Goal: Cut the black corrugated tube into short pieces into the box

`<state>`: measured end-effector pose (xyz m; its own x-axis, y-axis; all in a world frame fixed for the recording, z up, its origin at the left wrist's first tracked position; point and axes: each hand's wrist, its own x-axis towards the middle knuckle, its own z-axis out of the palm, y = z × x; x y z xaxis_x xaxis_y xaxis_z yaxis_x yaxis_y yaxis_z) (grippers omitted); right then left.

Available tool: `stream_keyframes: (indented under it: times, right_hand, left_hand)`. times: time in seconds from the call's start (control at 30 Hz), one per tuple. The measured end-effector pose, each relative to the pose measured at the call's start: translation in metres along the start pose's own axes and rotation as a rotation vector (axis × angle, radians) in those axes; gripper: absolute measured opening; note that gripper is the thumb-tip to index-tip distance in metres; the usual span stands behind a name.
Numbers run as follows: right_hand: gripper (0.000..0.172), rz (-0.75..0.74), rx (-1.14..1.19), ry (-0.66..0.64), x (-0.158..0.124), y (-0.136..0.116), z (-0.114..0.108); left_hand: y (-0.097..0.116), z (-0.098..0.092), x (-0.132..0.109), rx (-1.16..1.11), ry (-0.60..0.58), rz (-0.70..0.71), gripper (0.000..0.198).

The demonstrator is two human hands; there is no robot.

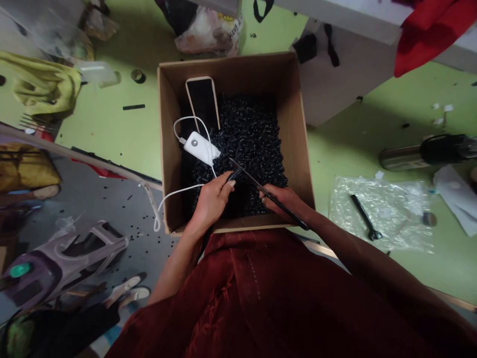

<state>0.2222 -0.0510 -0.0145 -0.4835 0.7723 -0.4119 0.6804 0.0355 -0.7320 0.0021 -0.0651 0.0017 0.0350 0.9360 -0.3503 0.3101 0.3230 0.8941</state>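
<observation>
Both hands are inside a cardboard box (304,164) holding a heap of small shiny black pieces (249,124). My left hand (213,198) is closed around a dark ribbed piece (234,174), which sticks out past the thumb. In the closed fingers of my right hand (281,200) is a long thin black rod (275,200). Its far tip crosses just beside the ribbed piece; whether they touch I cannot tell. Beyond my left hand, a white power bank (201,148) with a white cable (183,190) lies on the heap. A phone (204,102) leans against the box's back wall.
The box sits on a green table (137,144). To its right are a plastic bag (402,209) with a black tool-like part (363,216) and a steel flask (402,152). A yellow cloth (44,82) lies left. Below are a purple-grey plastic chair (70,258) and another person's sandalled feet (132,288).
</observation>
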Motion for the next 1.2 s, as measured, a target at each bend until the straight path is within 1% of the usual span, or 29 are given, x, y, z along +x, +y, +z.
stream_keyframes:
  times: [0.17, 0.33, 0.43, 0.53, 0.7, 0.83, 0.9, 1.0, 1.1, 1.2]
  right_hand:
    - [0.016, -0.02, -0.017, 0.033, 0.001, 0.004, 0.003]
    - [0.016, -0.005, -0.009, 0.026, -0.001, 0.003, 0.001]
    - [0.016, -0.028, -0.004, 0.028, -0.001, 0.002, 0.0]
    - [0.014, -0.033, -0.024, 0.062, 0.0, 0.002, 0.0]
    - [0.013, -0.004, 0.012, 0.147, 0.001, 0.001, -0.001]
    - [0.013, 0.09, 0.115, 0.176, 0.0, 0.001, -0.004]
    - [0.016, 0.1, 0.162, 0.18, 0.0, 0.001, -0.004]
    - [0.021, 0.055, 0.166, 0.168, -0.001, -0.002, -0.005]
    - [0.024, -0.001, 0.111, 0.166, -0.004, -0.006, -0.005]
    - [0.028, -0.078, 0.049, 0.162, -0.006, -0.01, -0.005]
  left_hand:
    - [0.004, 0.002, -0.001, -0.061, -0.019, -0.05, 0.029]
    - [0.005, 0.002, 0.0, -0.211, -0.056, -0.083, 0.024]
    - [0.003, 0.003, 0.001, -0.28, -0.084, -0.103, 0.024]
    - [0.002, 0.004, 0.001, -0.283, -0.072, -0.107, 0.024]
    - [0.001, 0.006, 0.0, -0.263, -0.048, -0.122, 0.023]
    - [0.003, 0.006, 0.0, -0.359, -0.064, -0.156, 0.025]
    - [0.004, 0.006, 0.0, -0.412, -0.07, -0.155, 0.027]
    - [0.005, 0.006, -0.001, -0.465, -0.083, -0.153, 0.029]
    - [0.007, 0.006, -0.002, -0.522, -0.113, -0.162, 0.028]
    - [0.007, 0.003, 0.0, -0.67, -0.148, -0.177, 0.033]
